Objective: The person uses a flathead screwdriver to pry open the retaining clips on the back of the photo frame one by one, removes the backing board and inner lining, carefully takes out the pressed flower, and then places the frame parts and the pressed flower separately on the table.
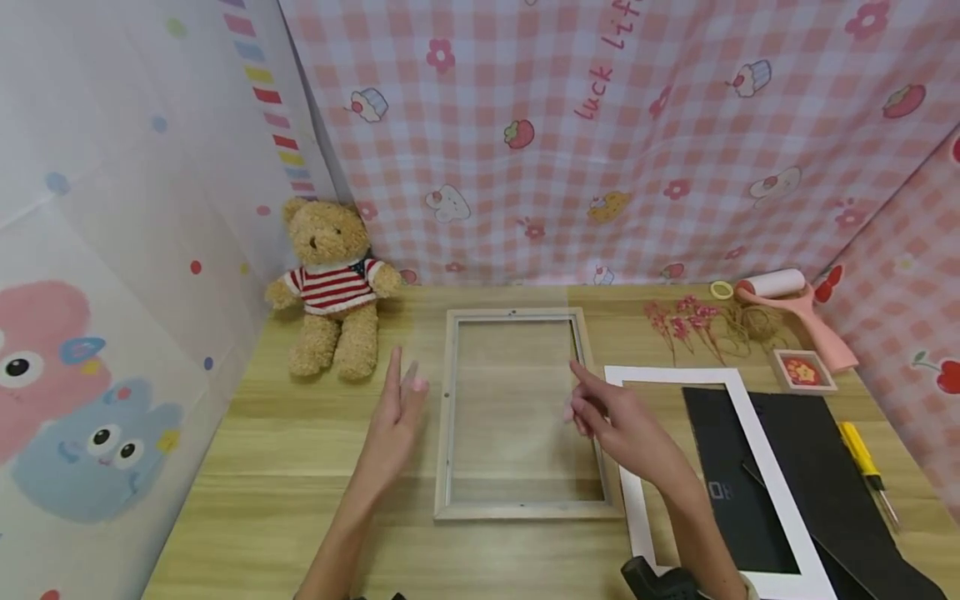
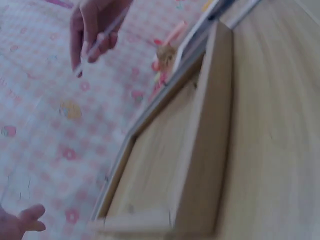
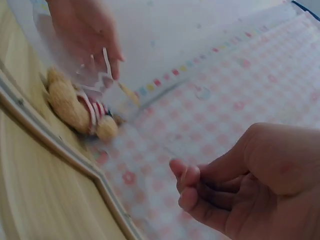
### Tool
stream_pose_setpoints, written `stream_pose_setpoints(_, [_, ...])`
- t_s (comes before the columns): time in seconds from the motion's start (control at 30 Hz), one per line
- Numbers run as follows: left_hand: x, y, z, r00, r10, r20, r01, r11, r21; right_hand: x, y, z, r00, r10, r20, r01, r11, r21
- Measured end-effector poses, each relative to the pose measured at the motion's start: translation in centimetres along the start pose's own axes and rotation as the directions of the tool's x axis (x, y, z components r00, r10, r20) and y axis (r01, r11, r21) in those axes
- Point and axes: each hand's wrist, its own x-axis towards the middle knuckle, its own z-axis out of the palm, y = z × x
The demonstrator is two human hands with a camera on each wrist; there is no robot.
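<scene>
A clear, thin sheet is held above a light wooden picture frame that lies flat on the table. My left hand holds the sheet's left side, thumb towards me and fingers pointing up. On the opposite side my right hand pinches the edge between thumb and curled fingers, index finger reaching forward. In the left wrist view the sheet's edge shows as a pale line across the right hand. Pale reflections cross the left hand in the right wrist view.
Right of the frame lie a white mat border, black boards and a yellow-handled screwdriver. Behind them are a small boxed flower, pink dried flowers, twine and a lint roller. A teddy bear sits back left.
</scene>
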Motion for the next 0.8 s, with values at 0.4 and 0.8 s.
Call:
stream_pose_setpoints(0.4, [-4.9, -3.6, -9.5, 0.997, 0.069, -0.032, -0.058, 0.963, 0.263, 1.8, -1.9, 8.2, 0.920, 0.032, 0.390, -0.189, 0.909, 0.372])
stream_pose_setpoints(0.8, [-9.2, -9.5, -16.4, 0.999, 0.040, -0.016, -0.028, 0.887, 0.461, 3.1, -3.8, 16.5, 0.821, 0.014, 0.571, -0.326, 0.833, 0.448])
